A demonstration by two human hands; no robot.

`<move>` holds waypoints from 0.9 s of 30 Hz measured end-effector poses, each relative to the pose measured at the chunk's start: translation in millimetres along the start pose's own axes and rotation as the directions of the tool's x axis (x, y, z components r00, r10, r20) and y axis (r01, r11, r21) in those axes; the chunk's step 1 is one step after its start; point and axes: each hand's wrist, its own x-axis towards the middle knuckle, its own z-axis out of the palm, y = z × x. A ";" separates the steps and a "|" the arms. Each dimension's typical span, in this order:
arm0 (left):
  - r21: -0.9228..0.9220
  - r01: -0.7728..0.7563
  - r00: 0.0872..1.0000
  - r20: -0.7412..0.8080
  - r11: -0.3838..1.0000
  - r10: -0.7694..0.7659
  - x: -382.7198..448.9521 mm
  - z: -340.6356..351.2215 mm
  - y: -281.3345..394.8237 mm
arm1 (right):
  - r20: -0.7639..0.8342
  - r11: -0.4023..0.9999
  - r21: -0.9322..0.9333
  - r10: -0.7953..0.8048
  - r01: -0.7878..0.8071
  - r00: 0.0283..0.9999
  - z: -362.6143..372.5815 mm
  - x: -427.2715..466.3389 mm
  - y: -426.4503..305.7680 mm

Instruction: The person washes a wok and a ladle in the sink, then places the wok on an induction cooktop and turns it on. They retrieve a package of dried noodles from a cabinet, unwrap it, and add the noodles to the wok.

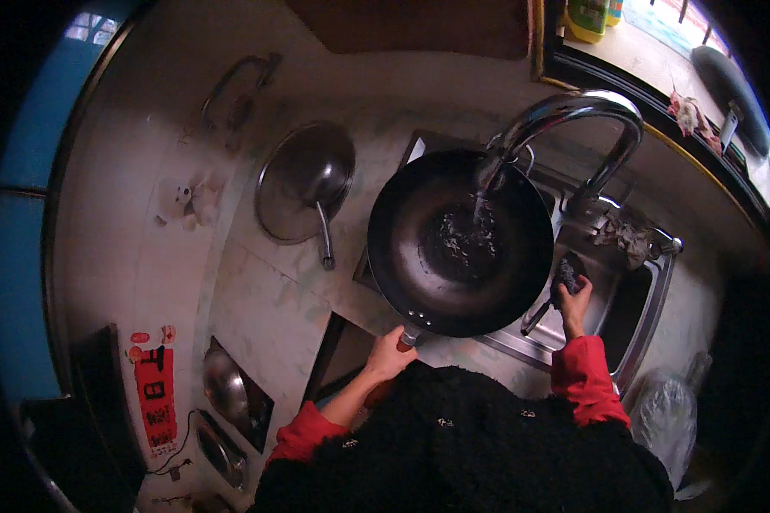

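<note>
My left hand (390, 356) is closed around the handle (408, 340) of a large dark wok (410, 269). The wok sits over the left part of the stainless steel sink (662, 301), beneath the curved chrome faucet (577, 102). A stream of water (479, 206) falls from the spout into the wok, where shallow water ripples at the bottom. Right of the wok, over the sink basin, my right hand (575, 302) grips a dark scrubber (569, 270) with a rough, mesh-like surface. A short dark rod (536, 317) extends below it; whether they are one piece I cannot tell.
A round metal lid (289, 186) leans at the back left of the counter (263, 276). Crumpled cloth (625, 240) lies behind the basin. A clear plastic bag (664, 410) is at the right. Metal pans (228, 381) stand lower left. Bottles (587, 19) stand on the windowsill.
</note>
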 end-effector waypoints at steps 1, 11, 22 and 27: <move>0.061 -0.059 0.996 -0.060 0.996 0.062 -0.9 -1.4 -1.5 | -0.003 1.000 0.014 0.013 -0.013 1.000 2.7 0.7 1.7; 0.151 -0.063 0.960 -0.261 0.986 0.102 2.2 -14.8 3.6 | 0.237 0.987 -0.127 0.131 -0.103 0.963 33.3 13.6 23.2; 0.429 0.100 0.903 -0.419 0.898 0.100 -1.6 -30.0 2.4 | -0.426 0.811 -0.360 -0.583 0.462 0.692 -18.7 147.6 -100.4; 0.501 0.208 0.848 -0.521 0.840 0.101 -5.2 -48.2 -0.4 | -0.543 0.819 -0.527 -0.531 0.229 0.650 -16.0 189.9 -112.0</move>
